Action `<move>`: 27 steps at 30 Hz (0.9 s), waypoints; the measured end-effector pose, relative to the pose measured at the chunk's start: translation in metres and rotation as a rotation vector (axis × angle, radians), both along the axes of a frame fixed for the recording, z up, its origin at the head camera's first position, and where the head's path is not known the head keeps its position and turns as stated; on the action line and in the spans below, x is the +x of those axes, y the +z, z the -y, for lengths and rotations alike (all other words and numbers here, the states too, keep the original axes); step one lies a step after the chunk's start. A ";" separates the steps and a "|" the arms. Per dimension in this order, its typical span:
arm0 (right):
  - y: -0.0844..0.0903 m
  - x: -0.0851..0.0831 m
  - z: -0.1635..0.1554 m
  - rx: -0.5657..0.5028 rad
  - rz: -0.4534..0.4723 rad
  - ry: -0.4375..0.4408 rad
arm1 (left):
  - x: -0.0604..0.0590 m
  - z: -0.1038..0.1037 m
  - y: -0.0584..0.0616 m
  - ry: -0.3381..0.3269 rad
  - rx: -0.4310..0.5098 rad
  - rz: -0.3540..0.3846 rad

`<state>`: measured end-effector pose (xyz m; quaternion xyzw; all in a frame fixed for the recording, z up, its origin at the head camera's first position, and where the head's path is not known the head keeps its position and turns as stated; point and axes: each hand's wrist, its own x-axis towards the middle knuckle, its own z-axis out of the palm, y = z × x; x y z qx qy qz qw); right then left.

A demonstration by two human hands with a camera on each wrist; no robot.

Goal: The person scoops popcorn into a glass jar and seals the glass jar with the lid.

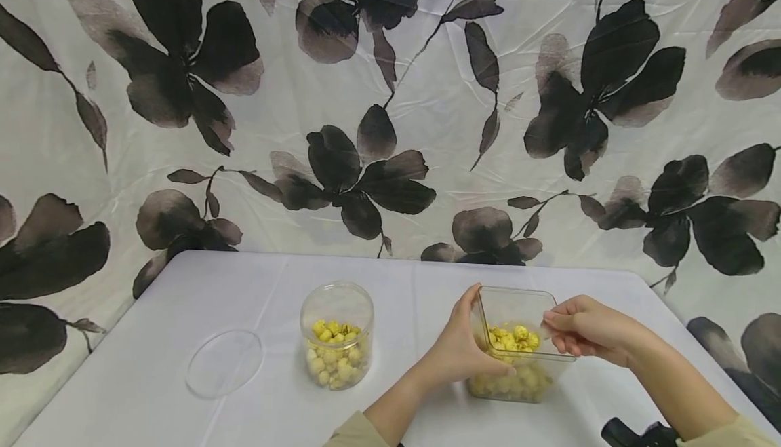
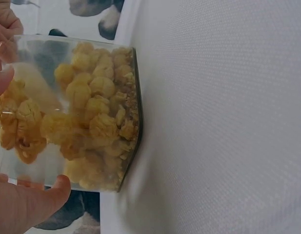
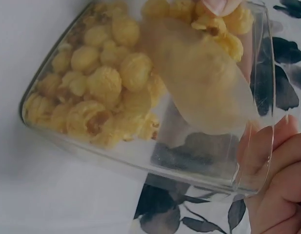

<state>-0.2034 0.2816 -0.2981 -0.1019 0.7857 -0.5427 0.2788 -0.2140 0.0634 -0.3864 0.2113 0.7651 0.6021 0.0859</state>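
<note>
A clear square container (image 1: 558, 369) of yellow popcorn (image 1: 515, 338) stands tilted on the table. My left hand (image 1: 457, 342) grips its left side, with the thumb across the front wall, also seen in the left wrist view. At the container's right rim, my right hand (image 1: 594, 328) pinches a translucent scoop (image 3: 204, 92). The scoop reaches down inside to the popcorn, seen through the wall in the right wrist view; its handle is mostly hidden by the fingers. To the left stands a round clear jar (image 1: 337, 338), partly filled with popcorn.
A clear round lid (image 1: 224, 363) lies flat left of the jar. A white cloth covers the table (image 1: 262, 426). Behind it hangs a floral-print sheet (image 1: 451, 230). A black object (image 1: 637, 433) shows near the right forearm at the front edge.
</note>
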 end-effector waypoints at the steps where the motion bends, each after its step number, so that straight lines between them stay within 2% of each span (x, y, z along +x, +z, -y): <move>1: 0.000 0.000 -0.001 -0.011 -0.001 0.000 | 0.000 0.000 0.000 0.001 -0.003 0.001; 8: -0.004 0.001 0.005 -0.034 -0.024 -0.076 | 0.002 0.001 -0.002 0.006 -0.008 -0.007; 18: -0.001 0.003 0.006 0.032 -0.075 -0.148 | 0.001 0.001 -0.004 0.000 -0.008 -0.012; 21: 0.000 0.005 0.009 0.143 -0.173 -0.152 | 0.001 0.001 -0.004 -0.004 -0.012 -0.012; 27: 0.004 0.007 0.023 0.450 -0.425 -0.121 | 0.002 0.002 -0.003 0.000 -0.020 0.002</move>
